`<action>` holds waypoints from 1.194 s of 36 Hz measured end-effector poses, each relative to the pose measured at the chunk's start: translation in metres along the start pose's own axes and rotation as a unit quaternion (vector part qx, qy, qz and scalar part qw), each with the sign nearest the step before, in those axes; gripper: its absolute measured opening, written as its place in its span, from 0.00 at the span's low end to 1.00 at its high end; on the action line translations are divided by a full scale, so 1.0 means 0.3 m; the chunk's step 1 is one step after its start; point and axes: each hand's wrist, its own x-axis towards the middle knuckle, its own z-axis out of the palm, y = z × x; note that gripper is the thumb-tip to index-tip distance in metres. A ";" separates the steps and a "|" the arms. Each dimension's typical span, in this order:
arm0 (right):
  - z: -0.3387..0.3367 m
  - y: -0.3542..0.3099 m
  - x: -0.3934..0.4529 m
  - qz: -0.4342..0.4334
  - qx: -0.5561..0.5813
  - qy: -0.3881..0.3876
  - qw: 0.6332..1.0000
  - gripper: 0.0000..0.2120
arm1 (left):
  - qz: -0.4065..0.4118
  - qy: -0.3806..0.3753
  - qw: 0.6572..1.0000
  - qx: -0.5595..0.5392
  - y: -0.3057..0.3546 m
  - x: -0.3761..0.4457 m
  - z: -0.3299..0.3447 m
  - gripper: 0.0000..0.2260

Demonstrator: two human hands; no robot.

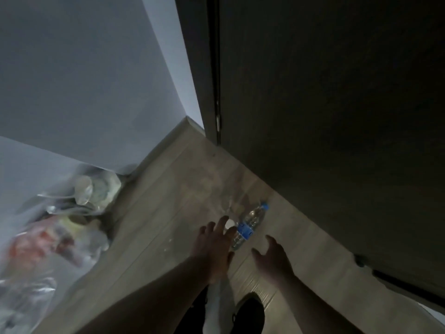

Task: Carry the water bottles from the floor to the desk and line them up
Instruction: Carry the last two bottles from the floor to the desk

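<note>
A clear plastic water bottle [250, 225] with a blue cap and blue label, its writing too blurred to read, lies on the pale wood floor [168, 225] beside a dark door [325, 116]. The left hand [214, 247] reaches over it, fingers spread; the right hand [272, 256] hovers nearby, fingers apart. Translucent bags of rubbish [60, 225] sit against the wall.

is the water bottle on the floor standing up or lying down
Lying down: the water bottle rests on its side on the wood floor, blue cap pointing toward the dark door.
</note>
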 end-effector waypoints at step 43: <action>-0.299 -0.392 -0.771 -0.204 0.112 0.101 0.967 0.23 | -0.135 0.132 0.933 -0.305 -0.029 -0.740 -0.599 0.10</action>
